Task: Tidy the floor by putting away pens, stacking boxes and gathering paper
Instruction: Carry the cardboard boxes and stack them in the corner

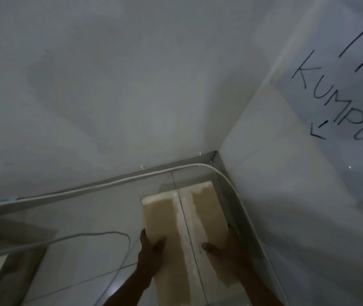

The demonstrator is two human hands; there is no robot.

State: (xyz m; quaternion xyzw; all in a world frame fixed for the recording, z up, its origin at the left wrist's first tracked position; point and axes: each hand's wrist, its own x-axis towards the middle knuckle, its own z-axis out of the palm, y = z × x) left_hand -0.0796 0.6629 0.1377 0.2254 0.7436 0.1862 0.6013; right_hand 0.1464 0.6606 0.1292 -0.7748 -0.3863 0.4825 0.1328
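Item: cardboard box [176, 219], qty 1, top seam taped. Loc: 6 o'clock, over the floor [83, 217], far end aimed at the wall corner [214, 154] at 12; lifted or resting, can't tell.
Left grip [151, 252] & right grip [222, 250], qty 2: each clamped on a long side, thumb on top, prob. to keep it level for stacking.
Paper sign [341, 89], qty 1, 2 o'clock: "KUMPUL" w/ arrow pointing down.
White cables, qty 2: skirting cable [110, 184]; loose cable [101, 234], 8 o'clock.

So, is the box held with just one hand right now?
No, the left hand and the right hand each grip one side of the cardboard box, thumbs resting on its top.
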